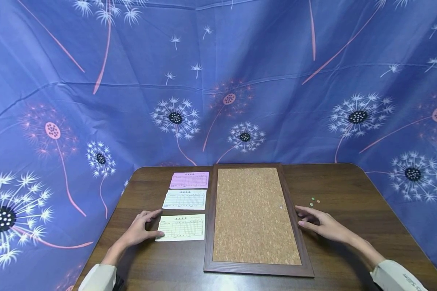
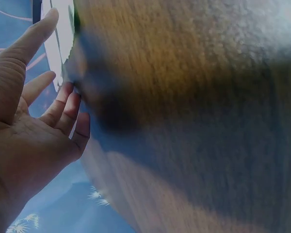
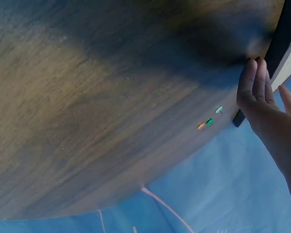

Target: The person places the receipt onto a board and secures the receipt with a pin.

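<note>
My left hand (image 1: 140,229) is at the left edge of a pale yellow printed slip (image 1: 182,228). Its thumb lies at the slip's lower left corner and the index finger reaches past the upper left one. In the left wrist view the fingers (image 2: 63,109) are relaxed and apart. Right of the slips lies a framed corkboard (image 1: 255,218), with a small pale spot near its right side. My right hand (image 1: 324,224) rests beside the board's right frame edge, fingers extended; whether it touches the frame I cannot tell. Past its fingertips lie a green thumbtack (image 3: 209,121), an orange thumbtack (image 3: 201,125) and a pale thumbtack (image 3: 219,110).
Above the yellow slip, a white slip (image 1: 185,199) and a pink slip (image 1: 189,180) lie in a column along the board's left side. All sit on a brown wooden table (image 1: 349,182). A blue dandelion-print cloth (image 1: 284,101) hangs behind and beside it.
</note>
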A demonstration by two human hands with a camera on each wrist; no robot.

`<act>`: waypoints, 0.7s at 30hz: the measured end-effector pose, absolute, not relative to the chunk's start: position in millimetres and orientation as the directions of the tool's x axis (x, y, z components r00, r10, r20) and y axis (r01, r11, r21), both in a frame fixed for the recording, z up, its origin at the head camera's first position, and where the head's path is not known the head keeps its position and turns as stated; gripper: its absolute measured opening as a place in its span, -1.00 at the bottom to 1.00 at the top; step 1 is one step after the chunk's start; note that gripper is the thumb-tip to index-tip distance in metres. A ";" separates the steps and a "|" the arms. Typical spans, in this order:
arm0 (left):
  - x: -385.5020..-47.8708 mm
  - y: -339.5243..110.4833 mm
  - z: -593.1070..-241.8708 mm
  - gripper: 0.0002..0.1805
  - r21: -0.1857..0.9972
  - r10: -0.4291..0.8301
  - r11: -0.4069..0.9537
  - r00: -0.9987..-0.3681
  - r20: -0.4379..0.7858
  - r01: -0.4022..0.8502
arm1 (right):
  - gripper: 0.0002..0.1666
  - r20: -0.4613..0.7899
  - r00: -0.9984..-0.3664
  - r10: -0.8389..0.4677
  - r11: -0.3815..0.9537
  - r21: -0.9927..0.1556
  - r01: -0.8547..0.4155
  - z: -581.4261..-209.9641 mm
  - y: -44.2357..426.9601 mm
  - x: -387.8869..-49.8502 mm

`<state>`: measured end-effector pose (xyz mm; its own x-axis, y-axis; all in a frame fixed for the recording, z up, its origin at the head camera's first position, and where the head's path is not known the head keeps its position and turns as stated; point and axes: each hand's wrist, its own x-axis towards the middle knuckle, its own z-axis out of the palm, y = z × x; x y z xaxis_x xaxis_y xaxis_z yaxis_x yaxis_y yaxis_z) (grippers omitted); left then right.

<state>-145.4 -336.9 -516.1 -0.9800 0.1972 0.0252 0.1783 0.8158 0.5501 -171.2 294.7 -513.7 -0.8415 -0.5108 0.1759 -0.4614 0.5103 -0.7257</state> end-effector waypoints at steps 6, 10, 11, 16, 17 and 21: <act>-145.9 -335.9 -518.4 -0.07 0.553 0.178 0.822 -0.984 -0.019 0.138 | -0.43 0.167 -0.831 -0.530 0.498 -0.732 -0.465 -518.7 292.7 -172.8; -146.4 -335.2 -517.7 -0.11 0.532 0.180 0.835 -0.984 -0.018 0.143 | -0.41 0.174 -0.816 -0.552 0.484 -0.730 -0.483 -520.2 291.8 -174.5; -146.6 -335.1 -517.6 -0.11 0.525 0.185 0.838 -0.983 -0.015 0.150 | -0.41 0.182 -0.810 -0.557 0.478 -0.727 -0.492 -520.8 291.7 -174.9; -147.9 -334.9 -518.6 -0.13 0.495 0.201 0.852 -0.980 -0.008 0.171 | -0.36 0.225 -0.787 -0.574 0.456 -0.710 -0.536 -524.8 291.6 -176.3; -148.3 -334.9 -519.1 -0.14 0.492 0.196 0.854 -0.980 -0.009 0.167 | -0.35 0.236 -0.784 -0.575 0.453 -0.706 -0.545 -525.6 291.6 -176.5; -149.6 -335.7 -520.8 -0.15 0.492 0.183 0.857 -0.983 -0.021 0.149 | -0.34 0.251 -0.779 -0.575 0.444 -0.704 -0.554 -528.7 292.4 -177.2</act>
